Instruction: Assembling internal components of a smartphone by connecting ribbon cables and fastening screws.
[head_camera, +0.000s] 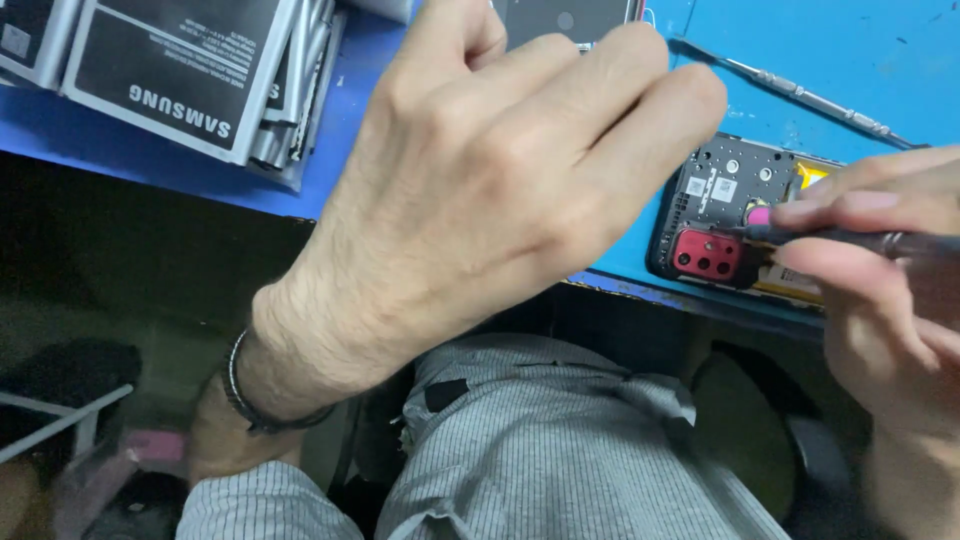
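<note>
Right now the right hand (890, 300) pinches a slim dark metal screwdriver (850, 238), tip on the opened phone (725, 215) at the blue table (860, 60) edge. Left hand (480, 190) hovers, fingers loosely curled, holding nothing. Flat grey batteries (180, 70) lie stacked nearby.

We note open blue mat (880, 60) right of the metal pry tool (800, 95). The opened phone (725, 215) crowds the near edge; the battery stack (190, 70) blocks the far left.
</note>
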